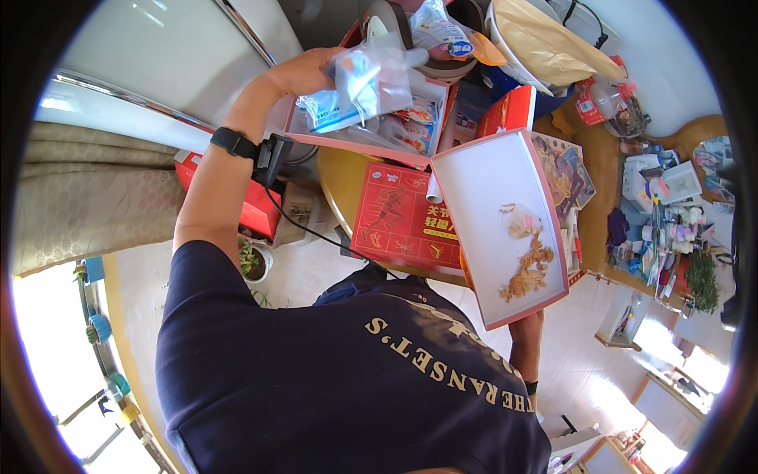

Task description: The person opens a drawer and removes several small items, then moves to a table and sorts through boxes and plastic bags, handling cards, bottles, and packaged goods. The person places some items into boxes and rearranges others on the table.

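My left hand [311, 70] grips clear plastic bags [379, 83] with white and blue contents or print, partly blurred. It is above an uncovered pink-edged cardboard box [355, 144], where small printed packets [419, 127] and clear plastic lie. My right hand [527, 324] holds a shallow cardboard tray or lid [474, 178] by its near edge, most fingers hidden beneath it. The tray's white inside bears dried brown pieces [527, 272] and a small clear bag [521, 224]. One tray corner meets the box corner; I cannot tell whether they are joined.
A flat red printed box [391, 213] lies on the wooden table [334, 178], partly under the tray. Shoes [385, 23], a basin with brown paper [533, 41] and a plastic bottle [598, 101] stand behind. A cable runs from my left wrist. A potted plant [251, 260] is on the floor.
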